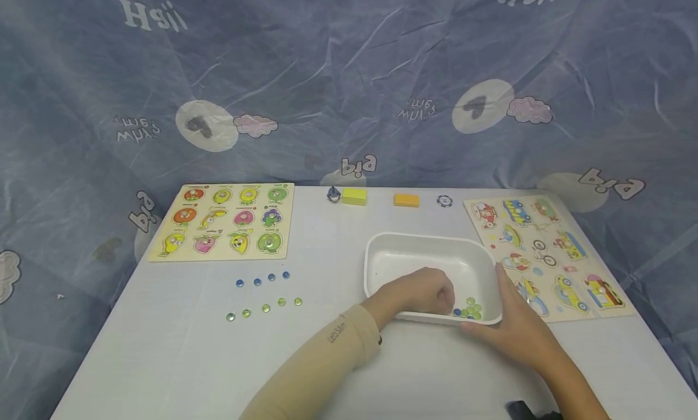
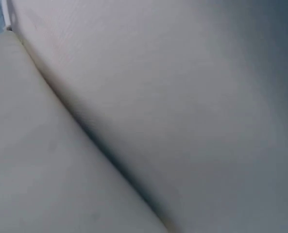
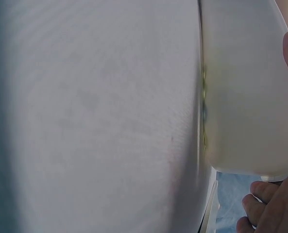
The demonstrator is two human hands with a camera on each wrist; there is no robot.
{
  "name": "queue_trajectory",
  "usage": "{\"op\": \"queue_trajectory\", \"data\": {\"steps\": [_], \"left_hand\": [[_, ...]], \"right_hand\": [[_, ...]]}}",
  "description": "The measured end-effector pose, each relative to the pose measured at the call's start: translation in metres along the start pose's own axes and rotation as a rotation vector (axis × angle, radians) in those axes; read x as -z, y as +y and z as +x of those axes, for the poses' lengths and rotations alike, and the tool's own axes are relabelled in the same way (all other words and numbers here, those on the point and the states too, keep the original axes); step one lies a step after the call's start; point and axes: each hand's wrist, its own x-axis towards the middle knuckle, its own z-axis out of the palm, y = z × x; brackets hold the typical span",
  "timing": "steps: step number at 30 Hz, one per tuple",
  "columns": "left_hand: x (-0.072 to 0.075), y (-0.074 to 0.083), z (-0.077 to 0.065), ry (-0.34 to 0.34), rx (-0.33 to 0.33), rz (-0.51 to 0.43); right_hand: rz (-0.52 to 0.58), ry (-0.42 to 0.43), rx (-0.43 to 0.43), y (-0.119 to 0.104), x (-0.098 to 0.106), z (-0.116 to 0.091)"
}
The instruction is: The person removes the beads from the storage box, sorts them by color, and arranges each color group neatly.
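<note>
A white plastic tray (image 1: 420, 243) stands on the table with green glass beads (image 1: 471, 308) and a few blue ones gathered in its near right corner. My left hand (image 1: 428, 290) reaches over the near rim into the tray, fingers curled down beside the beads. Its fingertips are hidden, so I cannot tell whether they pinch a bead. My right hand (image 1: 518, 329) grips the tray's near right corner, thumb at the front wall and fingers along the right side. In the right wrist view, the right hand (image 3: 275, 204) shows at the tray's translucent wall (image 3: 250, 97).
Left of the tray lie a row of blue beads (image 1: 257, 282) and a row of green beads (image 1: 266, 308). Picture puzzle boards lie at left (image 1: 199, 256) and right (image 1: 589, 311). Behind are a small penguin figure (image 1: 334, 194), a yellow block (image 1: 354, 196), an orange block (image 1: 406, 200) and a chip (image 1: 444, 201).
</note>
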Motion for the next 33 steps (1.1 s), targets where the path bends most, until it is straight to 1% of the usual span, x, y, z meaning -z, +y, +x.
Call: {"op": "queue_trajectory", "data": {"steps": [2, 4, 8, 12, 15, 17, 20, 23, 25, 27, 30, 33], "left_hand": [[0.004, 0.001, -0.002, 0.043, -0.016, -0.009], [0.011, 0.001, -0.005, 0.089, -0.049, -0.007], [0.03, 0.002, -0.018, 0.165, -0.105, -0.009], [0.055, 0.003, -0.042, 0.229, -0.15, -0.05], [0.071, 0.002, -0.062, 0.272, -0.158, -0.099], [0.082, -0.002, -0.076, 0.3, -0.155, -0.132], [0.097, -0.011, -0.098, 0.363, -0.125, -0.171], [0.113, -0.024, -0.122, 0.457, -0.091, -0.184], [0.122, -0.037, -0.137, 0.517, -0.053, -0.184], [0.129, -0.052, -0.151, 0.557, -0.006, -0.179], [0.132, -0.08, -0.167, 0.574, 0.103, -0.176], [0.128, -0.109, -0.178, 0.549, 0.22, -0.159]], "right_hand": [[0.001, -0.003, -0.002, 0.0, 0.0, 0.0], [0.004, -0.005, 0.002, 0.0, 0.0, 0.0], [-0.005, -0.006, -0.001, 0.001, -0.001, 0.0], [-0.006, -0.017, -0.004, 0.001, -0.002, 0.001], [-0.003, -0.019, -0.009, 0.001, -0.002, 0.0], [-0.005, -0.016, -0.014, 0.001, -0.002, 0.0], [-0.001, -0.014, -0.013, 0.001, -0.001, -0.001], [0.002, -0.009, -0.005, 0.002, -0.001, -0.001], [0.005, -0.01, -0.001, 0.002, -0.001, -0.001], [0.007, -0.012, -0.001, 0.002, -0.001, 0.0], [0.009, -0.015, -0.004, 0.002, -0.001, 0.0], [0.012, -0.016, -0.003, 0.001, -0.001, 0.0]]}}
